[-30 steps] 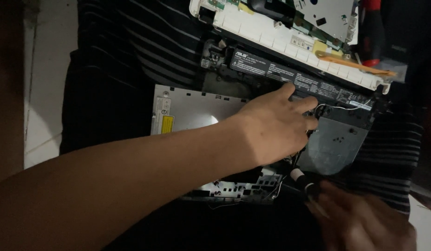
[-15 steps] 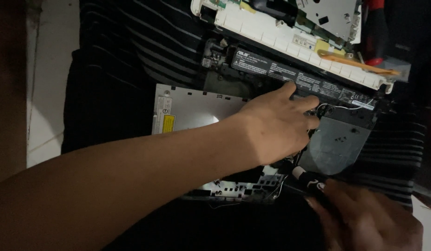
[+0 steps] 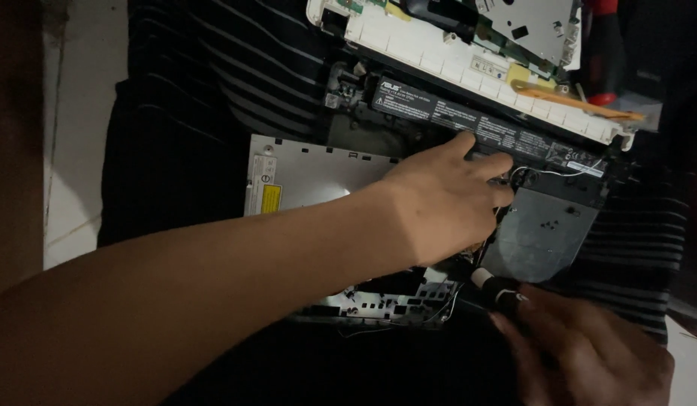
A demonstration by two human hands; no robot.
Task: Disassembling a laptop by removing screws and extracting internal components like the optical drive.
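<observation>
An opened laptop base (image 3: pixel 378 304) lies on a dark striped cloth. My left hand (image 3: pixel 442 199) reaches across it and presses down on the middle, fingertips touching the long black battery (image 3: pixel 484 128). A silver optical drive (image 3: pixel 303 177) lies under my forearm. My right hand (image 3: pixel 589 353), at the lower right, grips a black screwdriver with a white collar (image 3: pixel 493 286). Its tip is hidden under my left hand. A grey metal drive cover (image 3: pixel 544 233) sits to the right.
A white laptop panel (image 3: pixel 469 64) with a circuit board leans at the top. A red-handled tool (image 3: pixel 604 53) and an orange pry stick (image 3: pixel 581 101) lie beside it. Pale floor tiles (image 3: pixel 70 150) show at the left.
My right hand has slid slightly further into view with the screwdriver. My left hand stays pressed on the laptop base.
</observation>
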